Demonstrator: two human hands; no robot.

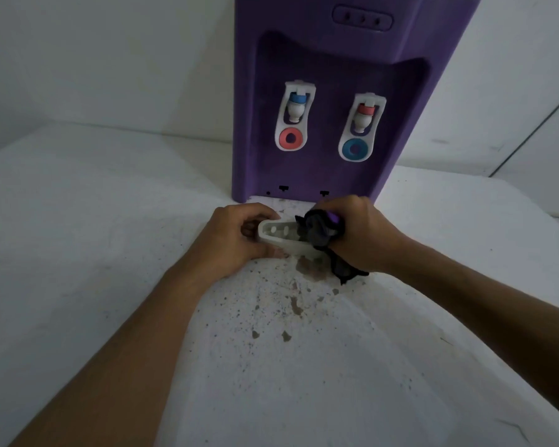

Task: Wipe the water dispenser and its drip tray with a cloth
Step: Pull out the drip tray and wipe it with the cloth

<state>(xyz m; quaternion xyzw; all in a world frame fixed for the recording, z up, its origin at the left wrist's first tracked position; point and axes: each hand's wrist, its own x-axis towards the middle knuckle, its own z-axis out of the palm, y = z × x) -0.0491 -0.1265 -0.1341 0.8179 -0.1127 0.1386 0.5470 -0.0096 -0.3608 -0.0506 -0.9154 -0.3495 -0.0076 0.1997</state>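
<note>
A purple water dispenser (333,91) stands at the back of a white surface, with two white taps on its front. The drip tray (279,235), white with a purple edge, is off the dispenser and lies just in front of it. My left hand (236,240) grips the tray's left end. My right hand (362,233) holds a dark cloth (320,233) bunched against the tray's right end. A tail of the cloth hangs below my right wrist.
The white surface (110,221) is speckled with brown stains and dark spots (291,304) in front of the tray. White walls rise behind and to the left. Two small black slots (304,190) show at the dispenser's base.
</note>
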